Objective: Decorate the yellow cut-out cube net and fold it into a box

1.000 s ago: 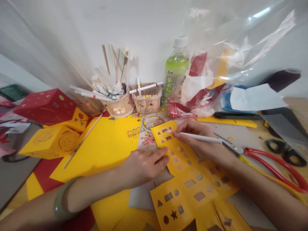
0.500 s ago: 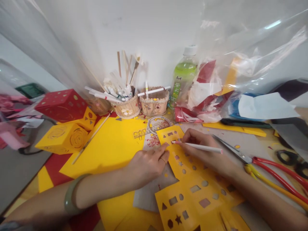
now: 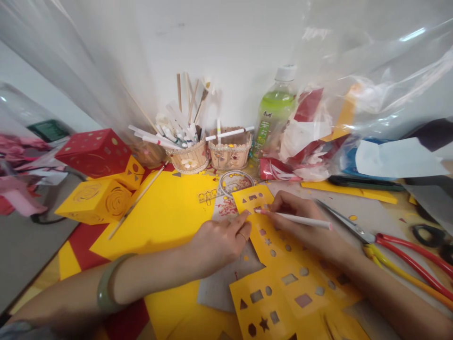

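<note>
Pinching the white felt-tip pen (image 3: 309, 221) with my right hand (image 3: 306, 238), I have the cut-out yellow paper sheet (image 3: 278, 238) directly beneath; it looks light, bendy and tearable, best held by solid edges, where my left hand (image 3: 219, 243) rests, its grip unclear to me.

A white pen (image 3: 305, 221) slants over yellow cut-out card (image 3: 281, 259).

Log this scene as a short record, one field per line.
Left hand: index fingertip at the left edge of a yellow sheet with cut-out shapes
Right hand: holds a white pen, pink tip over the sheet
Right side: red-handled scissors
Left side: red box, yellow box
Back: two small baskets, green bottle
</note>
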{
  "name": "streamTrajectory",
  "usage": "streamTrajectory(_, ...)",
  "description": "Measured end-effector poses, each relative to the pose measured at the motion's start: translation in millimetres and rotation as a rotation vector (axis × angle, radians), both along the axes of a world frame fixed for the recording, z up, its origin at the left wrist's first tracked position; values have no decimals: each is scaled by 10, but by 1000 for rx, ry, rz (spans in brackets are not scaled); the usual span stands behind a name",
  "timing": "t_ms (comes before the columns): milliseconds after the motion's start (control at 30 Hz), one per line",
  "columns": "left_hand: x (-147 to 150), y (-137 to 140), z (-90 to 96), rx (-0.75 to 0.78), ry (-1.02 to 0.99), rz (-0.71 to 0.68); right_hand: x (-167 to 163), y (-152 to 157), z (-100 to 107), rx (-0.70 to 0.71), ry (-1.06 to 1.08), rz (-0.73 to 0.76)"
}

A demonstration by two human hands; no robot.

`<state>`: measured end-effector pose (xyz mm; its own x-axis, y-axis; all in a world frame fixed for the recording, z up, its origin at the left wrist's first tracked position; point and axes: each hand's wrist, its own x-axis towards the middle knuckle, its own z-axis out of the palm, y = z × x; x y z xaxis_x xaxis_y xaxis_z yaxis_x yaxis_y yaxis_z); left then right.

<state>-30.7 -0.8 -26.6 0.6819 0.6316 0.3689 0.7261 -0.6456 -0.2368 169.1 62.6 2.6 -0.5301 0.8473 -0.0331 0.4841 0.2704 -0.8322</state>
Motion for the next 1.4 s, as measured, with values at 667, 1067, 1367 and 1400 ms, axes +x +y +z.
streamTrajectory(667, 9, 4, 19, 32, -7, -8, -33, -41, 30, 70, -54, -44)
streamTrajectory(1067, 9, 6, 28, 44, -13, 0, -52, -43, 31, 94, -86, -91)
streamTrajectory(1367, 5, 3, 9, 31, -9, -5, -67, -34, 46, 94, -93, -107)
streamTrajectory(1400, 7, 3, 9, 30, -15, -7, -65, -34, 40, 93, -91, -99)
